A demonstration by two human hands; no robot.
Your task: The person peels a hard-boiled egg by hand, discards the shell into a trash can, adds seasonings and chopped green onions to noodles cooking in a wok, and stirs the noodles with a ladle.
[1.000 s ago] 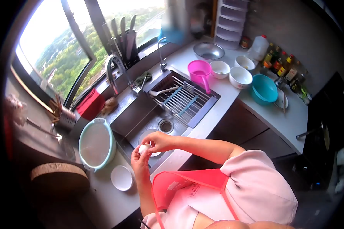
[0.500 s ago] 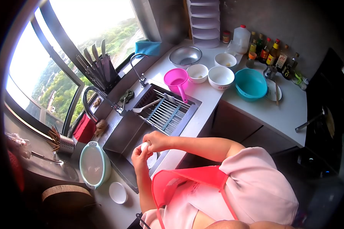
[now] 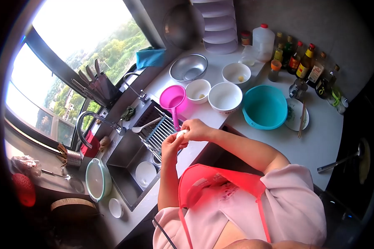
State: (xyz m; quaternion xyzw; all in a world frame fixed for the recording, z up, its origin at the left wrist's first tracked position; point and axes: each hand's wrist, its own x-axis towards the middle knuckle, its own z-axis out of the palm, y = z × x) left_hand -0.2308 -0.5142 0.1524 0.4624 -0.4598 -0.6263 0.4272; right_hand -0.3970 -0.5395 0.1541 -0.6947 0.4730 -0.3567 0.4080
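Both hands have shifted from over the white plate (image 3: 146,173) toward the sink's right edge, the small white egg (image 3: 181,134) pinched between left hand (image 3: 173,146) and right hand (image 3: 196,130), beside the pink plastic ladle (image 3: 173,99) above the steel drying rack (image 3: 160,133).

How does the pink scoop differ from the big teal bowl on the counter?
The pink scoop is smaller, deeper and has a long handle reaching toward the sink; the teal bowl is wider, shallower and has no handle. The scoop stands by the sink edge, the bowl beside a plate with chopsticks. Both look plastic, open side up.
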